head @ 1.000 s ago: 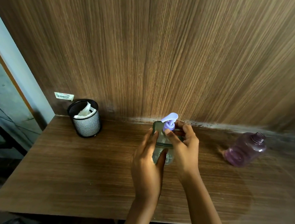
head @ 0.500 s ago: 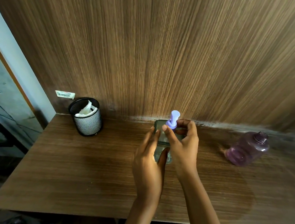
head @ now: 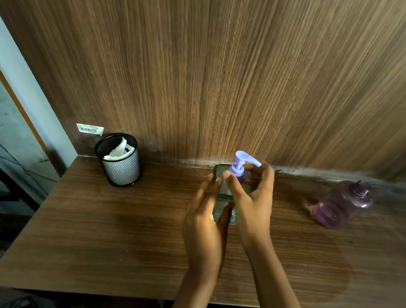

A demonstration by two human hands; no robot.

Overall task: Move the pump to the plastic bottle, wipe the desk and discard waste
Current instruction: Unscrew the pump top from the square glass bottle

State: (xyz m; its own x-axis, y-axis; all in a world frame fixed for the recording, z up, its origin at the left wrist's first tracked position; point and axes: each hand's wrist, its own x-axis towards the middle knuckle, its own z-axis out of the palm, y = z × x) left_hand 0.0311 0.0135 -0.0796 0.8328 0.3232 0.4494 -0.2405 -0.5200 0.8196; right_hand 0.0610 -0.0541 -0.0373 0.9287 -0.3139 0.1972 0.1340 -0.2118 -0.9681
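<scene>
Turned since the earlier frame, the pump (head: 239,167) is pinched by the right hand (head: 253,198); the plastic bottle (head: 222,191) is gripped by the left hand (head: 204,227) near the desk's (head: 106,236) wood-panelled back edge.

- A small white sticker (head: 90,128) sits on the wood-grain wall panel (head: 214,67) above the mesh cup; it carries a barcode and a short coloured line of print, both too small to read.
- No other text, brand or number is legible.
</scene>
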